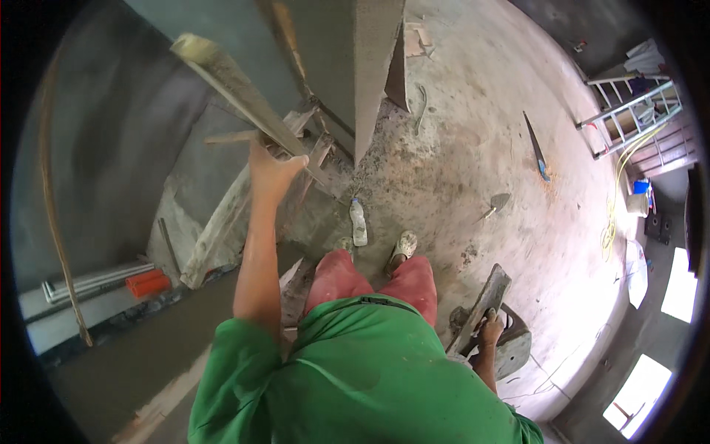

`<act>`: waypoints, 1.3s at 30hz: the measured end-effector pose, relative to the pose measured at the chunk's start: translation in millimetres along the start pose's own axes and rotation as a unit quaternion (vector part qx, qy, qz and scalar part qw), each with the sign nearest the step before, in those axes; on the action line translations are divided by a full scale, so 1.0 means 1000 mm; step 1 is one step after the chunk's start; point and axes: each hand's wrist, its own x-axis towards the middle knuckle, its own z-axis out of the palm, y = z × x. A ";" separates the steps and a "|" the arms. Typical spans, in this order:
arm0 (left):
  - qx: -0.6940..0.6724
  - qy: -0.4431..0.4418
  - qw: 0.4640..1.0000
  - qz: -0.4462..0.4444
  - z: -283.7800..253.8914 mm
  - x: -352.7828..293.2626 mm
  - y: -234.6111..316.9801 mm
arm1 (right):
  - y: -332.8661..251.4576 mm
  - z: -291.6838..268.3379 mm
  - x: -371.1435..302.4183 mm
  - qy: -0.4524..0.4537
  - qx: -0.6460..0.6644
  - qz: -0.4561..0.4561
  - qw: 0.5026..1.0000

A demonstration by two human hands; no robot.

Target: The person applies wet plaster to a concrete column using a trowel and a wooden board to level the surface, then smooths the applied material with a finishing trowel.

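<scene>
My left hand [272, 174] is raised at the upper left. Its fingers are wrapped round a long, mortar-stained wooden board [235, 90] that slants down toward the wall corner. Down at my right side, my right hand [489, 328] grips a plastering float [484, 300] with a long grey blade. The float is just over a grey, mortar-caked bucket [512, 354], which the hand and blade partly hide. Other rough boards [214, 229] lean below my left hand.
A plastic bottle [359, 222] is on the floor before my feet. Further right lie a trowel [499, 201] and a handsaw [538, 148]. A ladder [636, 115] and a yellow hose [612, 222] are at the far right. Orange pipes [148, 282] rest on a ledge at left.
</scene>
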 end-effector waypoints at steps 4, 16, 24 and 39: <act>-0.028 0.003 1.000 -0.009 -0.008 -0.041 0.003 | 0.004 -0.013 0.065 -0.034 -0.036 -0.062 0.997; -0.084 0.145 0.967 -0.190 0.054 -0.215 -0.047 | -0.046 -0.013 0.316 -0.306 -0.136 -0.166 0.927; -0.062 0.184 0.975 -0.105 0.084 -0.241 0.002 | -0.131 -0.031 0.308 -0.292 -0.230 -0.278 0.886; 0.004 0.324 0.926 -0.192 0.047 -0.298 -0.071 | -0.163 -0.089 0.389 -0.277 -0.256 -0.311 0.872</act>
